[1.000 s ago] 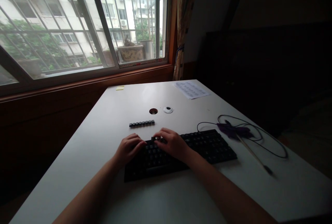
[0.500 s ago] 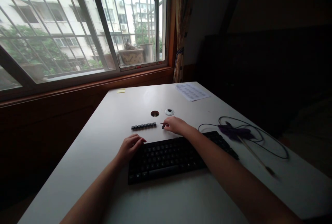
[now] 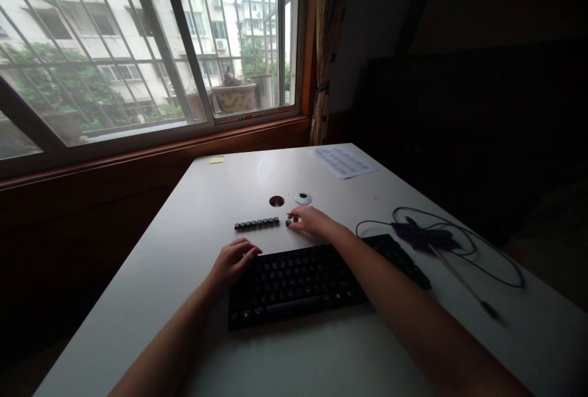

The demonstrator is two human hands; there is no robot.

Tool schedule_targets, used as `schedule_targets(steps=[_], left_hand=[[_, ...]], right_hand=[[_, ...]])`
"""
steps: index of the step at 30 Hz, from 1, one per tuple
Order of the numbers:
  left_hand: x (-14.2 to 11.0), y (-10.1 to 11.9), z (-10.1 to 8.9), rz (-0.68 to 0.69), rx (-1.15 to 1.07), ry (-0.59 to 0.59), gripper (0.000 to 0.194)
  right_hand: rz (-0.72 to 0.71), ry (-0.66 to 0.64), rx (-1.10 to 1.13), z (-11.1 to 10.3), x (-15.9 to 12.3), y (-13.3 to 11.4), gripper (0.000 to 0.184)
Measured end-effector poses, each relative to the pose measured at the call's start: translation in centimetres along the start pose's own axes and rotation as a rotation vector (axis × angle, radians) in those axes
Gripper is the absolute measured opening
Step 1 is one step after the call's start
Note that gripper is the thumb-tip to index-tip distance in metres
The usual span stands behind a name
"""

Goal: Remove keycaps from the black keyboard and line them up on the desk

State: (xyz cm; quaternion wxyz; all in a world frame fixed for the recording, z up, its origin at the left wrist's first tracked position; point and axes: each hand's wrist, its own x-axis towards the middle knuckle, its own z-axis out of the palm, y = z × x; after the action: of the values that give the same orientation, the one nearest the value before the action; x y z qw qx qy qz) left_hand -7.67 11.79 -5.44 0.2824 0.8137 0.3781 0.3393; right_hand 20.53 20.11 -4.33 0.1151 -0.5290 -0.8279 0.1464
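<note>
My right hand (image 3: 309, 220) reaches over the keyboard's far edge, thumb and index finger parted around a single black keycap (image 3: 288, 223) on the white table. The keycap sits at the fingertips; whether they touch it is hard to see. To its left, several black keycaps (image 3: 257, 223) stand in a straight row. My left hand (image 3: 235, 257) rests at the far left corner of the black keyboard (image 3: 294, 283), fingers loosely bent and partly spread, holding nothing. My right forearm covers part of the keyboard's right side.
Behind the keycaps are a round hole (image 3: 276, 201) and a white round cover (image 3: 302, 199). A printed sheet (image 3: 344, 162) and a yellow note (image 3: 217, 159) lie at the far edge. At right are a purple cloth (image 3: 425, 236), a looped cable (image 3: 498, 271) and a thin brush (image 3: 463, 280).
My right index finger has lifted a little from the single keycap, which now shows more clearly. My left hand keeps its place, and the view has shifted slightly.
</note>
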Motion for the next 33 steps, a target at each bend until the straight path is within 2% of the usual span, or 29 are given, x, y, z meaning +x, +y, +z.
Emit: schedule_targets(steps=[6, 17, 33], left_hand=[[0.0, -0.1, -0.1, -0.012, 0.002, -0.015, 0.029], [0.0, 0.2, -0.1, -0.059, 0.009, -0.039, 0.03], [-0.1, 0.0, 0.0, -0.07, 0.012, -0.035, 0.028]], right_hand=[[0.0, 0.034, 0.037, 0.7, 0.4, 0.5, 0.02], [-0.035, 0.056, 0.038, 1.7, 2.6, 0.7, 0.02], [-0.048, 0.084, 0.022, 2.0, 2.7, 0.6, 0.019]])
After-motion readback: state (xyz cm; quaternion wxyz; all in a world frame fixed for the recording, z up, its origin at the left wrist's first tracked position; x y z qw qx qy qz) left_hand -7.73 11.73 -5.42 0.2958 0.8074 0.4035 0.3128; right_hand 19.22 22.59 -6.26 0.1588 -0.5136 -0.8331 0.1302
